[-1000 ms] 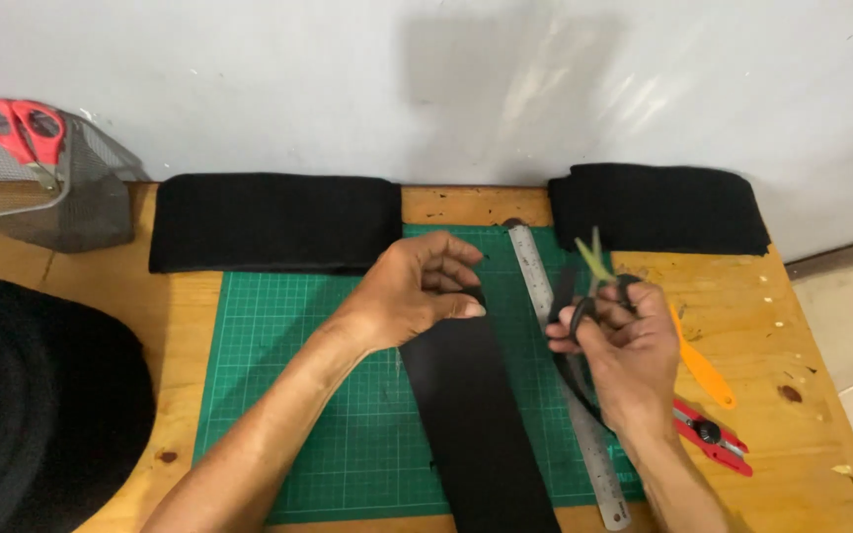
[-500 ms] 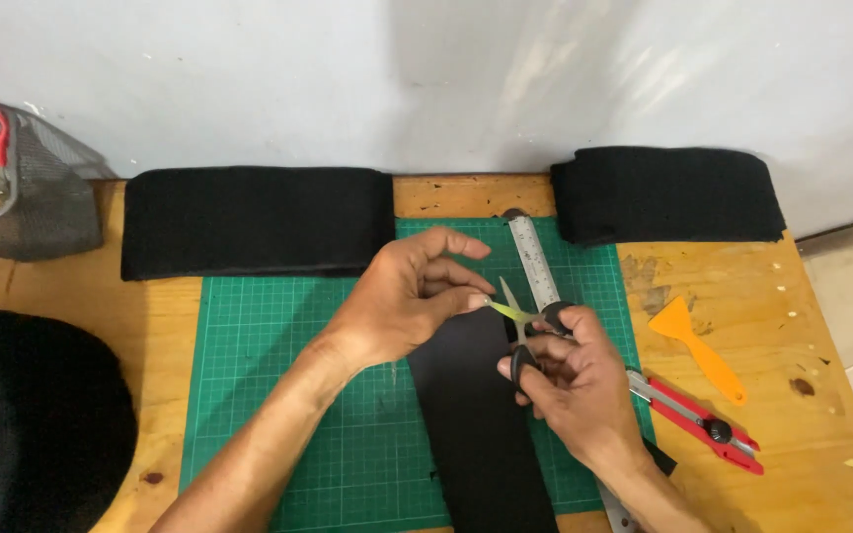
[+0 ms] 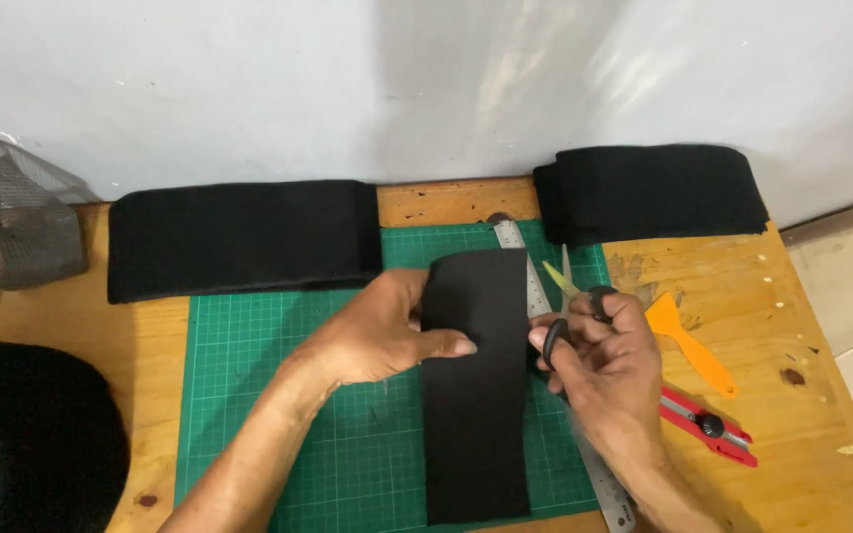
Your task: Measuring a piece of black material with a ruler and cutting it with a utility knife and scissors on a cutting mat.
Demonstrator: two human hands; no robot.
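Note:
A long black fabric strip (image 3: 476, 415) lies lengthwise on the green cutting mat (image 3: 278, 395). My left hand (image 3: 377, 336) presses on its left edge, thumb laid across the cloth. My right hand (image 3: 604, 360) grips black-handled scissors (image 3: 570, 296) just right of the strip, blades slightly parted and pointing away from me over a steel ruler (image 3: 520, 252).
Folded black fabric stacks sit at the back left (image 3: 239, 237) and back right (image 3: 649, 192). An orange scraper (image 3: 688, 341) and a red utility knife (image 3: 708, 426) lie on the wooden table at right. A mesh holder (image 3: 7, 222) stands far left, dark cloth (image 3: 22, 444) below it.
My right hand brought the scissors leftward next to the strip. The strip now reaches higher on the mat, and my left hand has shifted onto its left edge.

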